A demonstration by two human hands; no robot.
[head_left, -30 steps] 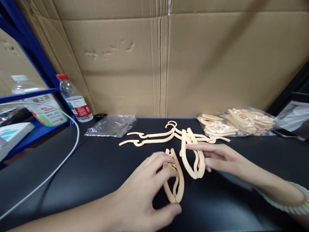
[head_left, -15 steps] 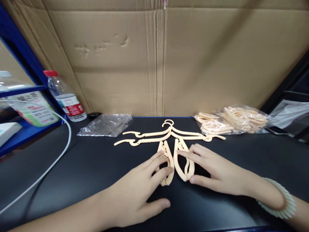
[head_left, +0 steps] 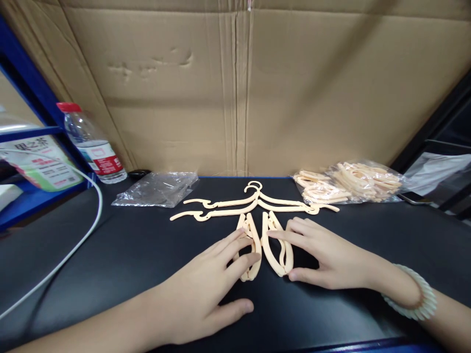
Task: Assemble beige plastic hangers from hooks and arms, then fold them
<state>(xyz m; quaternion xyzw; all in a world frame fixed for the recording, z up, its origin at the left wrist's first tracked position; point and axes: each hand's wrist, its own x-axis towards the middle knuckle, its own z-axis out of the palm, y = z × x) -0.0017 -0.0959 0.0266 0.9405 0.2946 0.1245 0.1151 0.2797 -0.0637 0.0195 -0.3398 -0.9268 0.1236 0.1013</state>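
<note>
The left hand (head_left: 206, 289) is open, its fingertips laid on the left folded hanger (head_left: 256, 245) and its thumb apart from it over the black table (head_left: 121, 260). The right hand (head_left: 327, 250) is spread, forefinger and thumb touching the right folded hanger (head_left: 270, 251); a pale bracelet (head_left: 427, 294) circles that wrist.

A second ago the right folded hanger stood tilted up in the right hand, covering part of the unfolded hangers' right arms, and the left one sat nearer the person. Now both lie on the table close beside each other, just in front of the two unfolded hangers (head_left: 235, 212), whose right arms show more fully. Against half a second ago, hands and hangers hold almost the same places.

The clear bags of hangers (head_left: 368, 181) stay at the back right, the flat clear bag (head_left: 158, 191) and bottle (head_left: 103, 157) at the back left.
</note>
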